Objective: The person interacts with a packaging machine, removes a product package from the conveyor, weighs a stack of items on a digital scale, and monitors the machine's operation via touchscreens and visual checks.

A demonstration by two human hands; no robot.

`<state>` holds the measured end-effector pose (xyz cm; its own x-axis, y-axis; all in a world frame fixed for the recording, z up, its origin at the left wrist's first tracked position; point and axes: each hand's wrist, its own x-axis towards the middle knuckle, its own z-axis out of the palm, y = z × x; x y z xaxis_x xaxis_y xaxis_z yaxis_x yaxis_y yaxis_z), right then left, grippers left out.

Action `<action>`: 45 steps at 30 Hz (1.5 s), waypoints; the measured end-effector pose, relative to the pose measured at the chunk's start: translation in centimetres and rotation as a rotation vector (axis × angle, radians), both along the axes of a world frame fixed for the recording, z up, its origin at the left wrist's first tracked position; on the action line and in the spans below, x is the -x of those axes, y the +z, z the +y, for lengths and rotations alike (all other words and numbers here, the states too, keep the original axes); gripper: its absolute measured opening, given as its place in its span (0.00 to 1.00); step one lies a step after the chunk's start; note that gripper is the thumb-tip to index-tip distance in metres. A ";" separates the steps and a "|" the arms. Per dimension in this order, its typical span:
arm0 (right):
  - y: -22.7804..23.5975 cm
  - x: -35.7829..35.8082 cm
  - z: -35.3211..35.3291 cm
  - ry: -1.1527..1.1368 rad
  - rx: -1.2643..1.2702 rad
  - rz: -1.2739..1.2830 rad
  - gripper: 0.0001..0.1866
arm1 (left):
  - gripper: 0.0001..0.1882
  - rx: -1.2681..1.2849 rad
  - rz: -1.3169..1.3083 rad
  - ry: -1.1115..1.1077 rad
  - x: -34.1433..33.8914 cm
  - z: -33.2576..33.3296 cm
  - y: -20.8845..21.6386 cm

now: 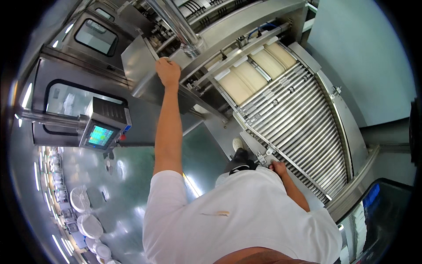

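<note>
My left arm reaches far forward, and my left hand (168, 71) is closed around the edge of a flat steel panel (139, 61) on the machine. A thick polished column (176, 24) stands just beyond that hand. Low at my side, my right hand (278, 167) has its fingers curled against the side of a curved roller conveyor (299, 127). What those fingers hold, if anything, is hidden. A small metal clamp (265, 157) sits on the conveyor's side close to that hand. Cream-coloured belts (244, 81) run into the far end of the rollers.
A control box with a lit screen (100, 135) hangs on a horizontal arm at left. Behind it are steel cabinet doors with windows (96, 37). Round white covered containers (90, 226) stand on the green floor (132, 176). A large pale panel (360, 57) rises at right.
</note>
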<state>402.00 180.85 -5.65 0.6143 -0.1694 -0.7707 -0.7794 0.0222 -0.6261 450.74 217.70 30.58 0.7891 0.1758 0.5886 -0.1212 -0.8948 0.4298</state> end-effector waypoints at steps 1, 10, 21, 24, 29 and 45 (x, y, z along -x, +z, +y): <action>0.0 0.1 0.1 -0.015 -0.003 0.002 0.21 | 0.09 -0.003 -0.016 0.000 -0.3 -0.1 0.0; 1.0 0.0 0.2 0.025 -0.010 -0.042 0.22 | 0.10 0.011 -0.082 -0.006 -0.5 0.1 -0.4; 3.3 -0.2 0.2 -0.009 -0.011 -0.037 0.22 | 0.10 0.020 -0.011 0.009 0.2 -0.9 0.4; 2.1 0.0 0.0 -0.001 -0.018 -0.032 0.22 | 0.10 0.019 -0.021 0.005 0.3 -1.0 0.6; 0.5 0.1 -0.1 0.087 0.029 -0.098 0.22 | 0.09 -0.022 -0.059 -0.020 -0.3 -0.2 0.0; 1.6 0.1 0.2 -0.034 -0.041 -0.025 0.22 | 0.08 -0.008 -0.048 -0.018 -0.3 -0.1 -0.1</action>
